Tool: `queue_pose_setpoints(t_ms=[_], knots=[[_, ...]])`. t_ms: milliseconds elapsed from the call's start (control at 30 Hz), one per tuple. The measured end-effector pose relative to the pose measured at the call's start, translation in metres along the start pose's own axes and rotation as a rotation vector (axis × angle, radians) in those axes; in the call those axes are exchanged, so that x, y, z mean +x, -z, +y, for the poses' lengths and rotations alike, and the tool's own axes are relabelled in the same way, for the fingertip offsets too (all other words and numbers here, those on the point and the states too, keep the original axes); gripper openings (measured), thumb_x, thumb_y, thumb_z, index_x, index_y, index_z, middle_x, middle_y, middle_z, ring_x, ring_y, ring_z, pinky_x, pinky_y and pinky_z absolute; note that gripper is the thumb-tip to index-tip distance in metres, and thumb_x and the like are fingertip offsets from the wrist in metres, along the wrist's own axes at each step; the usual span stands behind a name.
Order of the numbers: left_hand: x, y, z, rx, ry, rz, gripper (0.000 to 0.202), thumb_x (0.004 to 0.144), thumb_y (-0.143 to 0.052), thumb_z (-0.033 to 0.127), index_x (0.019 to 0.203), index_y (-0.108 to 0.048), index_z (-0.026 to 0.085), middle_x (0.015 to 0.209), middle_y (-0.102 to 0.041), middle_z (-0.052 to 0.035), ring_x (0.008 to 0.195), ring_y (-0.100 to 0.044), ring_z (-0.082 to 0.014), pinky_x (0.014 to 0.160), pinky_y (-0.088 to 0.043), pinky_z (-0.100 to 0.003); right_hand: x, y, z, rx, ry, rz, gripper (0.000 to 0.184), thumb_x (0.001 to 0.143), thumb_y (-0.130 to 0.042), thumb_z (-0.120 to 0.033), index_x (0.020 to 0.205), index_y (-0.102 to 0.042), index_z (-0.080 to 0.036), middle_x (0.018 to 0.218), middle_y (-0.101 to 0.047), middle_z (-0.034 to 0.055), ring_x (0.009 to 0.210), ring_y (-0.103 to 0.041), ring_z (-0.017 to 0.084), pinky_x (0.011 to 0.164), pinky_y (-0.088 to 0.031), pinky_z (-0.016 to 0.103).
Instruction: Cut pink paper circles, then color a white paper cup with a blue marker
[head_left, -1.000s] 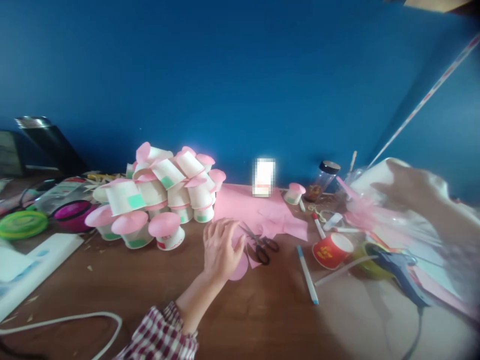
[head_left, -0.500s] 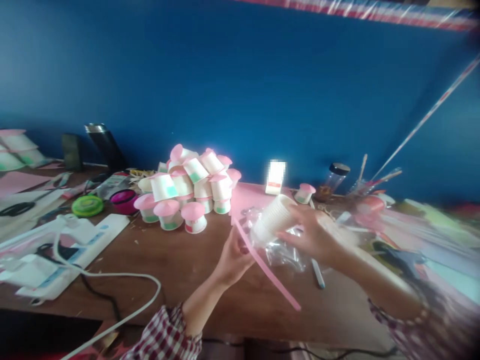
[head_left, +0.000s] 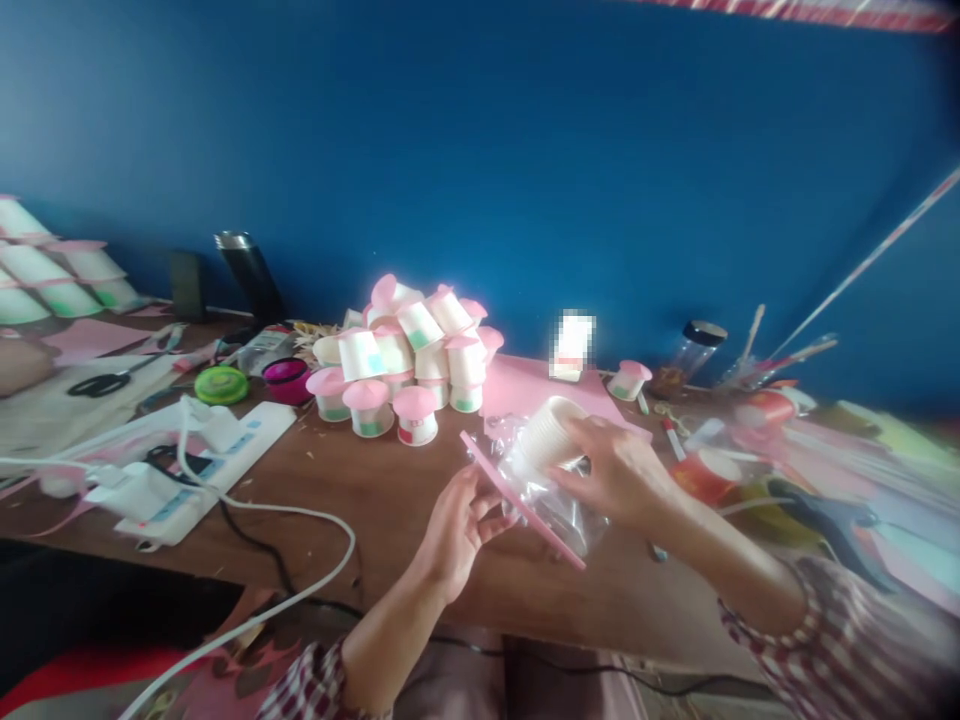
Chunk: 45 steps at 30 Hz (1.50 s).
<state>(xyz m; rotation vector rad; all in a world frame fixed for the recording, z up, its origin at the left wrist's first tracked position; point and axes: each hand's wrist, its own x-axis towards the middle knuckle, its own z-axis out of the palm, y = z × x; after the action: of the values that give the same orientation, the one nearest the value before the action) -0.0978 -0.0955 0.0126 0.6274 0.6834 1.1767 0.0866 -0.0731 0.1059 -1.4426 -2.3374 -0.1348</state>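
My right hand (head_left: 619,470) is closed around a stack of white paper cups (head_left: 551,430), tilted and partly inside a clear plastic bag (head_left: 566,505). A narrow pink strip (head_left: 529,510) runs slantwise across the bag's near side. My left hand (head_left: 457,530) is at the bag's left edge, its fingers loosely curled against the bag and strip; part of the fingertips is hidden behind the strip. Just beyond stands a pile of white paper cups with pink round tops (head_left: 416,400).
To the left lie a power strip (head_left: 259,440) with a white cable (head_left: 330,515), scissors (head_left: 101,383), a green round case (head_left: 221,385) and a dark flask (head_left: 249,275). A pink sheet (head_left: 517,385), a capped jar (head_left: 697,350) and red cups (head_left: 709,475) are beyond and right.
The view has shifted, so the table's things appear farther right. The strip and bag have tilted, and my left hand's fingers are spread more. My right hand keeps the cup stack.
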Motion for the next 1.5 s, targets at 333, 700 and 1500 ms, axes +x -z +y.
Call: queue_pose_setpoints(t_ms=[333, 700, 1500], knots=[[-0.005, 0.007, -0.003, 0.193, 0.01, 0.218, 0.029, 0.065, -0.074, 0.035, 0.084, -0.061, 0.016, 0.082, -0.067, -0.0041, 0.07, -0.061, -0.0127, 0.064, -0.05, -0.026, -0.008, 0.001, -0.006, 0.026, -0.027, 0.039, 0.037, 0.075, -0.058, -0.032, 0.109, -0.059, -0.017, 0.083, -0.066, 0.0102, 0.072, -0.061, 0.023, 0.055, -0.045, 0.031], [-0.021, 0.026, 0.005, 0.304, -0.023, 0.276, 0.029, 0.066, -0.072, 0.037, 0.075, -0.058, 0.013, 0.063, -0.063, -0.0013, 0.043, -0.044, -0.0043, 0.045, -0.038, -0.019, -0.014, 0.008, 0.013, 0.14, -0.089, 0.095, 0.05, 0.076, -0.06, -0.036, 0.123, -0.051, -0.02, 0.089, -0.066, 0.01, 0.077, -0.062, 0.027, 0.058, -0.049, 0.035], [-0.081, 0.05, 0.007, 0.574, -0.015, 0.472, 0.037, 0.066, -0.067, 0.043, 0.093, -0.066, 0.017, 0.068, -0.068, -0.0032, 0.045, -0.055, -0.0124, 0.04, -0.045, -0.022, -0.012, -0.013, -0.007, 0.135, -0.059, 0.027, 0.039, 0.075, -0.061, -0.035, 0.11, -0.056, -0.019, 0.086, -0.067, 0.0081, 0.07, -0.061, 0.022, 0.056, -0.045, 0.03]])
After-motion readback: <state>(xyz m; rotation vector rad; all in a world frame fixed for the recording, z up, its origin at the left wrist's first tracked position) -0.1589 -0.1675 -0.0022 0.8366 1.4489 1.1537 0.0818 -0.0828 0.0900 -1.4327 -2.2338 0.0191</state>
